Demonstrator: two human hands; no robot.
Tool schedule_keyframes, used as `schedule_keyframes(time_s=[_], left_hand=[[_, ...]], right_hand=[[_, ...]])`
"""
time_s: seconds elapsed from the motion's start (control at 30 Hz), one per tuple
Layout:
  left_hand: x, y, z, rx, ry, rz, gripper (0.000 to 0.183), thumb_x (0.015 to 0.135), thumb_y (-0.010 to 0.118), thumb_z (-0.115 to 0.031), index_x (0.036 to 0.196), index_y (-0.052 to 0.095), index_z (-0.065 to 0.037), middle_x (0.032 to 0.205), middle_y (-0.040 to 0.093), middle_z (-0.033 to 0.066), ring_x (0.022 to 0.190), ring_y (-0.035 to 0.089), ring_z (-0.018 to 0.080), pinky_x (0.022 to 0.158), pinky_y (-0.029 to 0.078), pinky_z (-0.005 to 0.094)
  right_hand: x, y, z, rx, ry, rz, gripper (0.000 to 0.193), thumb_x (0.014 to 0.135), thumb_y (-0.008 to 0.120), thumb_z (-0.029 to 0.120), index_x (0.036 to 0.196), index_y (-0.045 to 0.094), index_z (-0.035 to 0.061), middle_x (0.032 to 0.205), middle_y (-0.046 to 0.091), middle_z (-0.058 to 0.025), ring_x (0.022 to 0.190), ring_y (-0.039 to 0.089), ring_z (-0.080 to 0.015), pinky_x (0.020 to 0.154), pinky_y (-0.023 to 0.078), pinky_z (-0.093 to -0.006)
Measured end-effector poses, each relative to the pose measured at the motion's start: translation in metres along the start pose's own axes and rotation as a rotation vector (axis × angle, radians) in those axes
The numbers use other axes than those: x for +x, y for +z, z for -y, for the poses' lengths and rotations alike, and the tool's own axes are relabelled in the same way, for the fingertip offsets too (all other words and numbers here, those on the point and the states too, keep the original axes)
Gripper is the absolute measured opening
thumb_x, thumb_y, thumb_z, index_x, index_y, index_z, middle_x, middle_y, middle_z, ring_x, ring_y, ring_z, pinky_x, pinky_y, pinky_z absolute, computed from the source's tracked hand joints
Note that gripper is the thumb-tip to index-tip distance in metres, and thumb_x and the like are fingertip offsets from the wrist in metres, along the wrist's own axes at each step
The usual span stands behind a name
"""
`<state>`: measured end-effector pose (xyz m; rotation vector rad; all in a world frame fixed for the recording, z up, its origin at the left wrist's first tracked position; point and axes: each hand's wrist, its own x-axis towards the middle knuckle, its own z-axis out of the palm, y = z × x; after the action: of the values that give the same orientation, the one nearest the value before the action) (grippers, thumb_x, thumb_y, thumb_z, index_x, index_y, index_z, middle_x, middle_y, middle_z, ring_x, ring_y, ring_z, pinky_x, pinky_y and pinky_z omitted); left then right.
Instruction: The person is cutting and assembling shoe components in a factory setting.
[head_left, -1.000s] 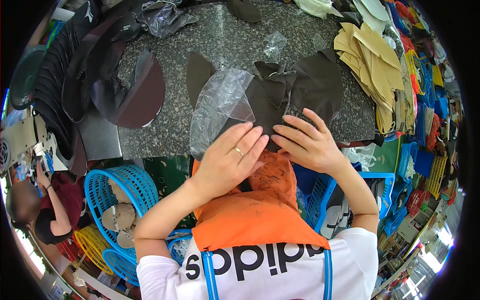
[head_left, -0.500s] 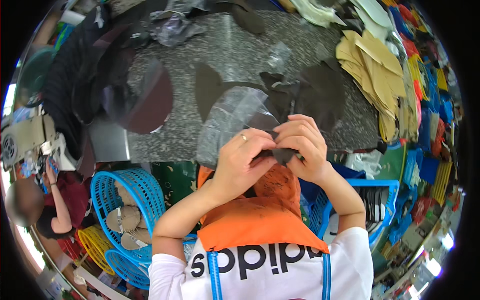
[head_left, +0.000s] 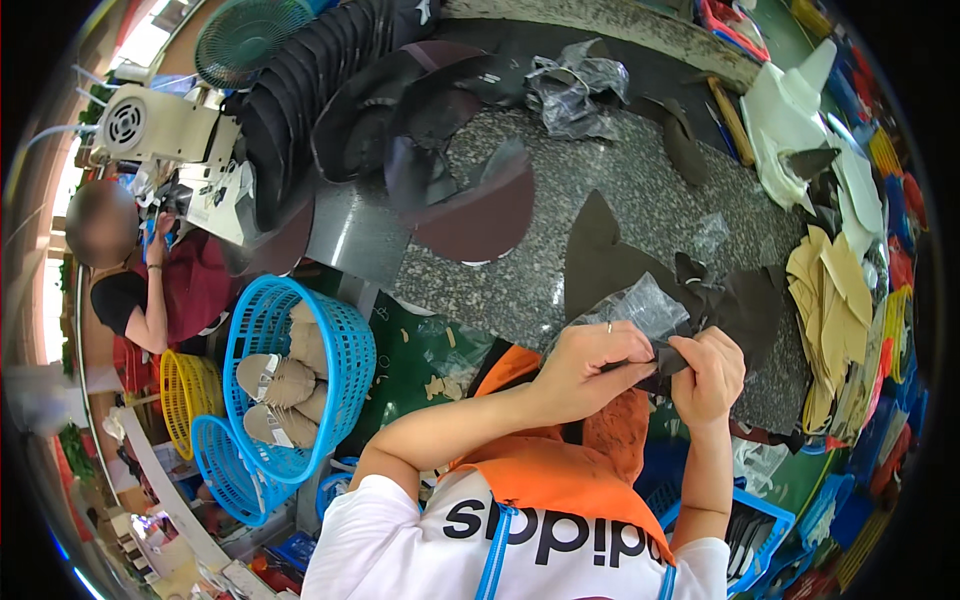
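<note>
**Two hands, one dark leather-like piece [head_left: 668, 361], pinched at the slab's near edge**

In the head view, your left hand [head_left: 592, 374] and right hand [head_left: 712, 374] meet fingertip to fingertip, both grasping that piece; thumbs bear against curled fingers. Pinching from two sides probably keeps the limp material steady, and working so near your body likely spares your reach.

Just beyond the grip, a clear plastic sheet [head_left: 640, 306], creased and glossy, lies over matte dark brown cut panels [head_left: 604, 262] with curved outlines (whether your piece joins one of them, I can't tell). The speckled granite slab [head_left: 555, 195] beneath looks hard and flat, which would suit thin, floppy parts.

Right of the grip, stiff-looking tan panels [head_left: 832, 320] lie in a loose, fanned pile, perhaps kept aside within reach. Farther off to the left, a maroon half-round panel [head_left: 482, 224] shows a smooth face. Left of and below the grip, a blue lattice basket [head_left: 348, 345] contains beige shoes [head_left: 275, 385], its tall walls presumably keeping them together.
</note>
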<state>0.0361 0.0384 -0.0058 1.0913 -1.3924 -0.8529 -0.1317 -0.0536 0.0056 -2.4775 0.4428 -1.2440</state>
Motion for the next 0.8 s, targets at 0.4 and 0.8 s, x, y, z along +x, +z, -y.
schedule_keyframes(time_s=[0.4, 0.8], left_hand=[[0.004, -0.006, -0.006, -0.257, -0.441, 0.080, 0.039, 0.082, 0.071, 0.006, 0.117, 0.057, -0.002, 0.112, 0.066, 0.0080, 0.101, 0.062, 0.0105, 0.087, 0.052, 0.0286], [0.003, -0.009, 0.001, -0.430, -0.569, 0.123, 0.017, 0.091, 0.062, 0.005, 0.106, 0.066, 0.000, 0.098, 0.069, 0.0014, 0.091, 0.062, 0.0066, 0.081, 0.052, 0.0241]], right_hand=[[0.018, -0.002, 0.007, -0.002, -0.008, 0.225, 0.036, 0.062, 0.070, -0.002, 0.097, 0.069, 0.0061, 0.056, 0.051, 0.0002, 0.045, 0.048, -0.0173, 0.046, 0.036, -0.0312], [0.012, -0.007, 0.016, 0.510, 0.758, 0.034, 0.046, 0.070, 0.082, 0.021, 0.109, 0.066, 0.0032, 0.066, 0.054, 0.0018, 0.057, 0.050, -0.0101, 0.059, 0.041, -0.0250]])
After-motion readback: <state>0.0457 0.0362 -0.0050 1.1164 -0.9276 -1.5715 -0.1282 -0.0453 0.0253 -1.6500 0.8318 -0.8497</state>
